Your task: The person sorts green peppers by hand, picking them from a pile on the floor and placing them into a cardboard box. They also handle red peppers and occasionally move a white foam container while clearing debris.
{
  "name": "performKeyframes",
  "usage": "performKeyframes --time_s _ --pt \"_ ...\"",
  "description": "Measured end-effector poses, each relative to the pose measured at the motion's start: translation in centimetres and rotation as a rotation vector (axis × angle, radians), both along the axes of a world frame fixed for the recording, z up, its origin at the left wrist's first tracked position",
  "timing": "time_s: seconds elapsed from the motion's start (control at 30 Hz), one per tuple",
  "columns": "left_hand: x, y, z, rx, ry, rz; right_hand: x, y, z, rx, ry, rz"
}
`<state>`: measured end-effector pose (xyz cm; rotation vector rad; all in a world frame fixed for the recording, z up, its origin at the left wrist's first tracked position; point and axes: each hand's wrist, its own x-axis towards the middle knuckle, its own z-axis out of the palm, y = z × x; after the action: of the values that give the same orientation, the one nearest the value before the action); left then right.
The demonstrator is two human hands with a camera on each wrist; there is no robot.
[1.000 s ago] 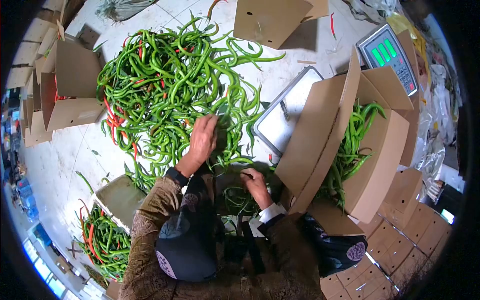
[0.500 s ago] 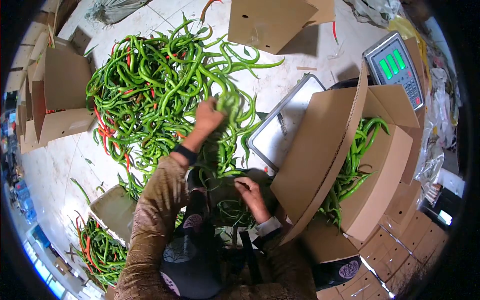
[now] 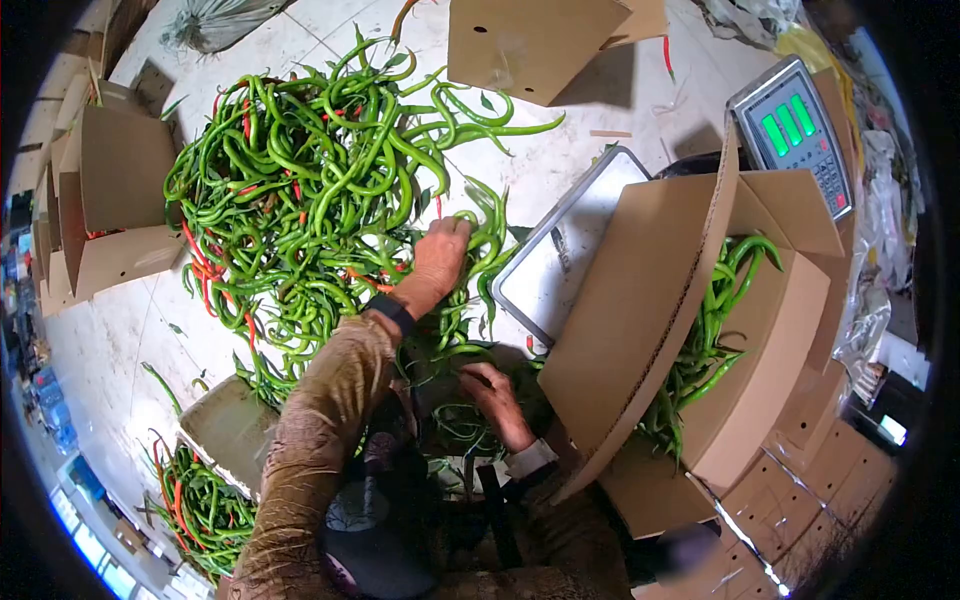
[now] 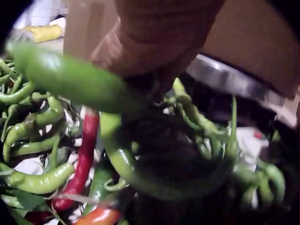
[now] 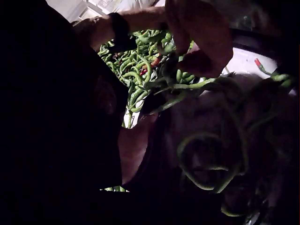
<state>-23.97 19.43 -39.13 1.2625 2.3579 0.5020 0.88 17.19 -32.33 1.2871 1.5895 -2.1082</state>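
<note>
Left arm (image 3: 335, 405) extended forward, left hand (image 3: 438, 258) back-up, fingers curled. Right hand (image 3: 495, 402) closer in, right of the left, fingers loosely bent. Hands apart.

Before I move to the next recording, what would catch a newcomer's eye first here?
The big heap of long green peppers, flecked with red, sprawls over the pale floor, with the person's left hand on its right side. Next comes a lit green display at upper right, and below it an open carton with more green peppers inside.
</note>
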Motion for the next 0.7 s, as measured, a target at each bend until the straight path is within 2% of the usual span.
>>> performKeyframes --time_s 0.1,0.17,0.23,0.3,0.37,0.4,0.43,0.5,0.57,0.63,0.67,0.7 --pt "-0.5 0.1 -1.2 -0.097 0.022 0.029 0.3 0.4 -0.4 -0.123 -0.021 -0.062" --pt "-2.3 -1.1 0.7 0.262 0.173 0.120 0.1 0.9 -0.2 0.135 0.057 0.045" --pt "-4.8 -2.7 5.3 0.199 0.265 0.194 -0.3 1.1 -0.6 0.179 0.048 -0.007" --pt "-6.5 -4.9 9.2 0.065 0.300 0.179 -0.3 0.8 -1.7 0.161 0.034 -0.044" --pt "-7.0 -6.4 12.0 -0.035 -0.008 0.125 -0.4 0.4 -2.1 0.147 0.079 -0.062" --pt "-6.8 -5.9 13.8 0.024 -0.935 0.371 -0.5 0.1 -2.0 0.144 0.077 -0.058" --pt "-6.4 -6.2 12.2 0.109 -1.001 0.297 -0.6 -0.1 -2.0 0.127 0.079 -0.027" --pt "-4.2 -4.9 9.8 0.164 -0.860 0.129 -0.7 -0.7 -2.5 0.114 0.089 0.009" --pt "-0.8 -3.7 3.8 0.346 -0.287 -0.048 0.3 -1.8 -4.1 0.115 0.149 0.016" --pt "1.9 -1.8 2.1 0.115 -0.053 -0.078 0.4 -2.0 -4.2 0.098 0.116 0.017" --pt "3.2 -1.7 -1.2 0.122 0.087 -0.025 0.3 -2.0 -3.8 0.031 0.060 -0.016" --pt "3.4 -1.6 -1.0 0.120 0.086 -0.024 0.2 -1.9 -3.6 -0.035 0.006 -0.048"
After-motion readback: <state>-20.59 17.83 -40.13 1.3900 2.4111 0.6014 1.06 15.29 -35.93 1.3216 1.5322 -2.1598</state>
